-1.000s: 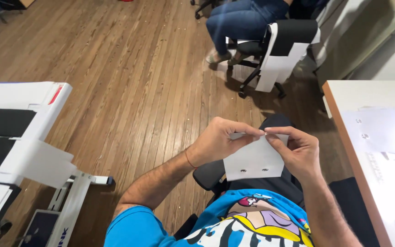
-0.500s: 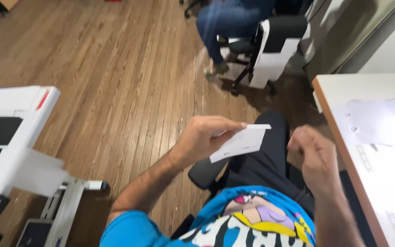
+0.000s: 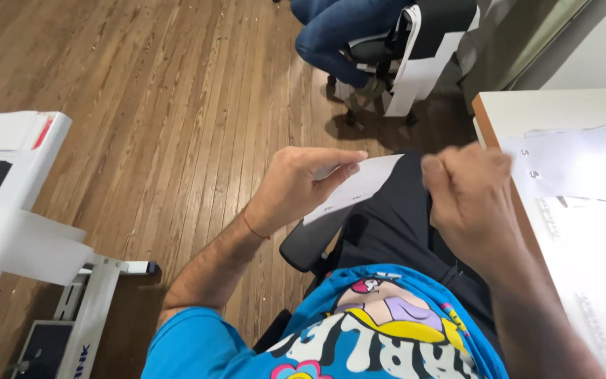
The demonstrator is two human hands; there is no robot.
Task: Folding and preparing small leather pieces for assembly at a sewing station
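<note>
From the head view we see the left hand [image 3: 296,186] pinching a white card [image 3: 355,188] over the lap, its near end hidden behind the fingers. The right hand [image 3: 471,200] is blurred, loosely curled, apart from the card; we cannot tell if it holds anything. Papers [image 3: 576,165] lie on the tabletop [image 3: 527,105], cut off at right.

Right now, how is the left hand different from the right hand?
The left hand pinches a white paper slip in its fingers; the right hand is closed in a loose fist, with nothing showing in it. The left hand has a thin red wrist string; the right shows none. Both hover above the lap.
</note>
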